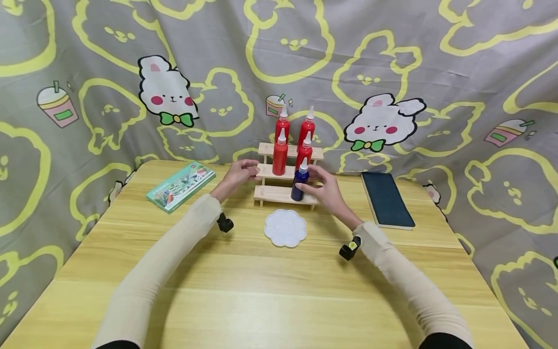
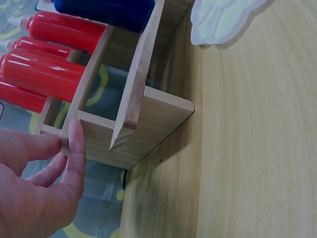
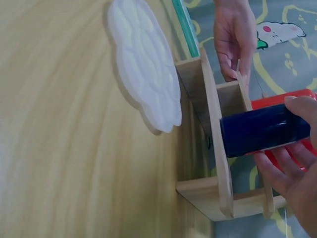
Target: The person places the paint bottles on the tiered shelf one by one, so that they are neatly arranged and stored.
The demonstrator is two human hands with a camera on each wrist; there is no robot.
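A three-step wooden rack stands at the back of the table. My left hand pinches the left end of its middle step between thumb and fingers, as the left wrist view shows. In my right hand is a dark blue squeeze bottle with a white nozzle, held upright. Its base is at the lowest step; the right wrist view shows thumb and fingers around its body. Several red squeeze bottles with white nozzles stand on the two upper steps, partly hiding one another.
A white flower-shaped palette lies on the table in front of the rack. To the left is a green illustrated box, to the right a dark-covered notebook. A patterned grey curtain hangs behind the table.
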